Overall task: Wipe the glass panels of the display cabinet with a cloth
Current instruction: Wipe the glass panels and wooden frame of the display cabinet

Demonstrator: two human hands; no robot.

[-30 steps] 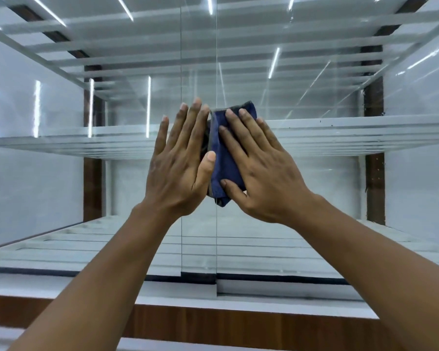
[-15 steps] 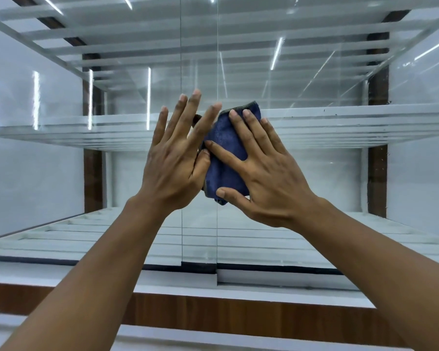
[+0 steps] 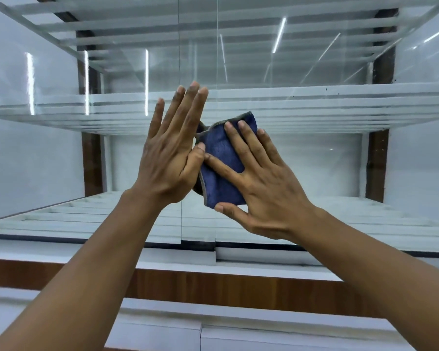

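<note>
A folded dark blue cloth [image 3: 219,160] lies flat against the glass panel [image 3: 314,160] of the display cabinet, at the middle of the view. My right hand [image 3: 261,183] presses on the cloth with fingers spread, thumb under its lower edge. My left hand [image 3: 174,150] is flat on the glass just left of the cloth, fingers together and pointing up, its thumb touching the cloth's left edge. The vertical edges of two overlapping sliding panes [image 3: 180,46] run behind my left hand.
Inside the cabinet a glass shelf [image 3: 340,105] crosses at hand height, with a white floor [image 3: 86,219] below. Brown wooden posts [image 3: 376,160] stand at the back corners. A wood-trimmed base rail [image 3: 238,287] runs under the panes.
Both hands and the cloth have slid down the glass a little. My left-hand fingers have drawn together, and more of the cloth shows between the hands.
</note>
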